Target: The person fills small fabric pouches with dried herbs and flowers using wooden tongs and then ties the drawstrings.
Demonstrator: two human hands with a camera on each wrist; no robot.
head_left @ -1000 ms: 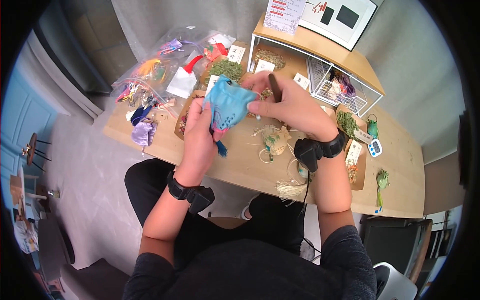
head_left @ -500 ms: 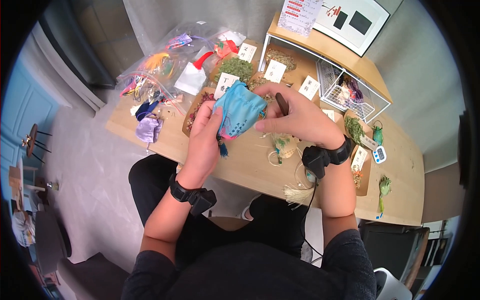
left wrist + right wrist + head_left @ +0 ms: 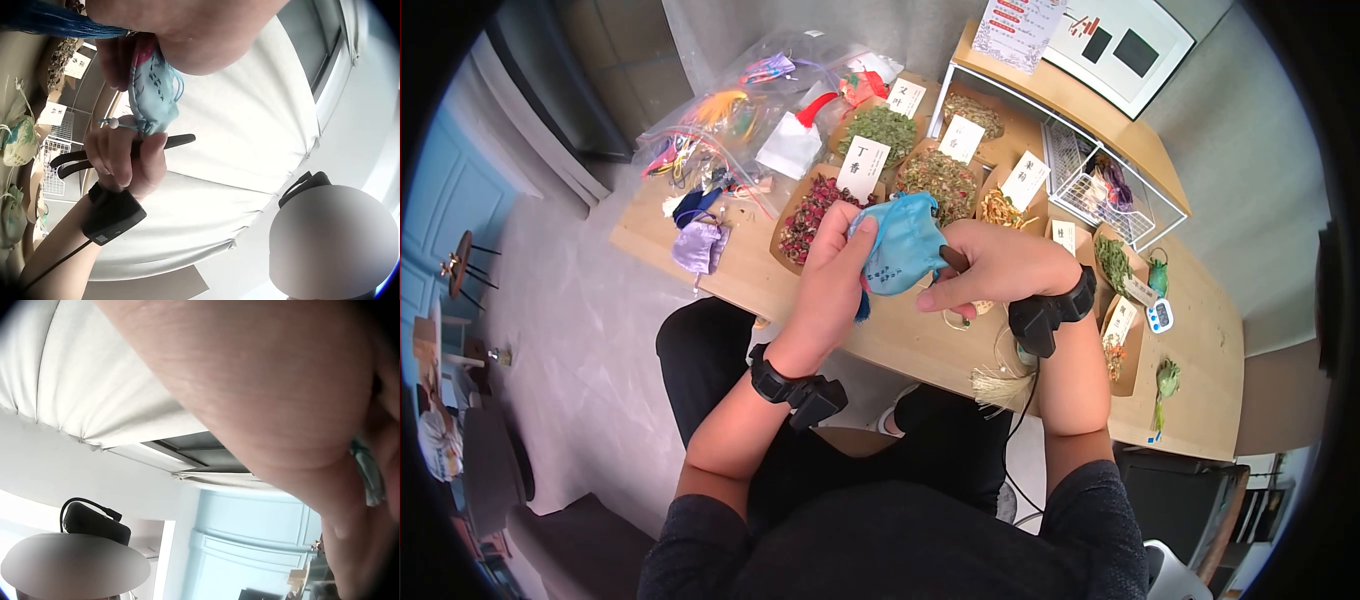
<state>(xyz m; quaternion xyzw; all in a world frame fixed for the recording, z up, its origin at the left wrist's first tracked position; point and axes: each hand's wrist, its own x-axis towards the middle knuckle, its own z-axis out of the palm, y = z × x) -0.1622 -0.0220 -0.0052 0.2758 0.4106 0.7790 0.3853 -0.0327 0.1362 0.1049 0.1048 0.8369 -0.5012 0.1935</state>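
A light blue drawstring pouch [image 3: 900, 245] with dark printed characters is held up over the table's front part. My left hand [image 3: 832, 285] grips its lower end, thumb on the near side. A dark blue tassel [image 3: 69, 25] hangs from that end. At the pouch's gathered mouth is my right hand [image 3: 1012, 265], its fingertips right at the fabric. Dark two-armed tongs [image 3: 181, 141] lie across the right palm, gripped under the thumb. A white bead [image 3: 114, 123] on the pouch's cord shows beside the right fingers. In the right wrist view, the hand hides most of the pouch.
Behind the hands stand card trays of dried rosebuds [image 3: 825, 215], mixed herbs [image 3: 940, 180] and green leaves [image 3: 880, 133], with label cards. Left lie a lilac pouch [image 3: 698, 247] and plastic bags [image 3: 720, 120]. Right are a timer [image 3: 1160, 316], a green pouch [image 3: 1167, 380] and a wire basket [image 3: 1115, 200].
The pouch has tipped, its mouth turning to the right, and sits lower over the table. My right hand has come down with it, still holding the tongs. The head view has shifted slightly.
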